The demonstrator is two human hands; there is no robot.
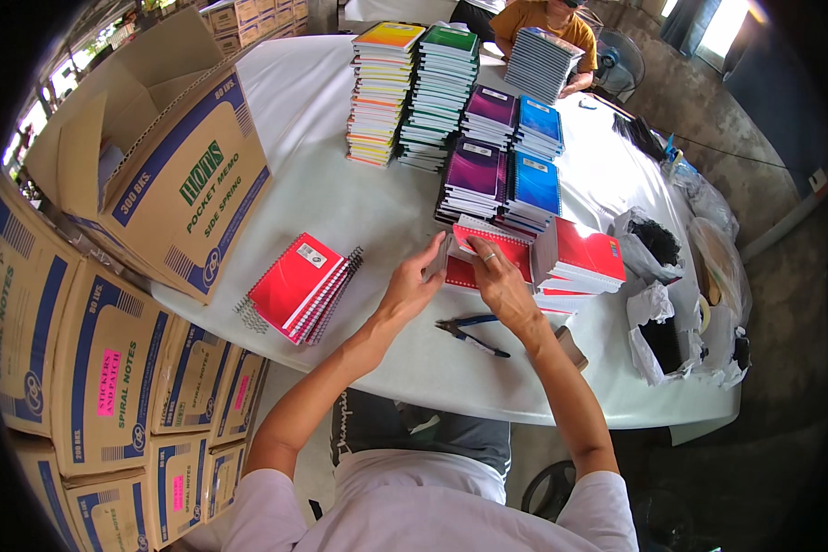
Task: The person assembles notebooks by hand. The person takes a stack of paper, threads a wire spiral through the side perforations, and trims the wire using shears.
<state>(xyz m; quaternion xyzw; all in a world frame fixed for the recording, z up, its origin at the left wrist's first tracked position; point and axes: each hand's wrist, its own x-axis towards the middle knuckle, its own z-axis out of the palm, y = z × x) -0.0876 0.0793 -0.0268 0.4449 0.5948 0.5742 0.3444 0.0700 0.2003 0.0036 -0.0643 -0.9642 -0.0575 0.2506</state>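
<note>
Over the near side of the table, both my hands are at a small red notebook (517, 253) with white pages. My left hand (412, 283) closes on its left edge, thumb and fingers pinching there. My right hand (506, 283), a ring on one finger, bends its fingers over the red cover from the near side. How far the pages are parted is hard to make out. Right beside it stands a stack of red notebooks (591, 253). A pair of pliers (472, 336) with dark blue handles lies nearer to me. Off to the left sits a smaller pile of red spiral notebooks (294, 283).
Yellow (379, 87), green (442, 92), purple (474, 175) and blue (535, 184) notebook stacks stand beyond my hands. Cardboard cartons (110, 368) crowd the left. Wrapped bundles of black spiral wire (658, 340) lie right. Across the table a person (575, 32) holds a notebook stack (541, 66).
</note>
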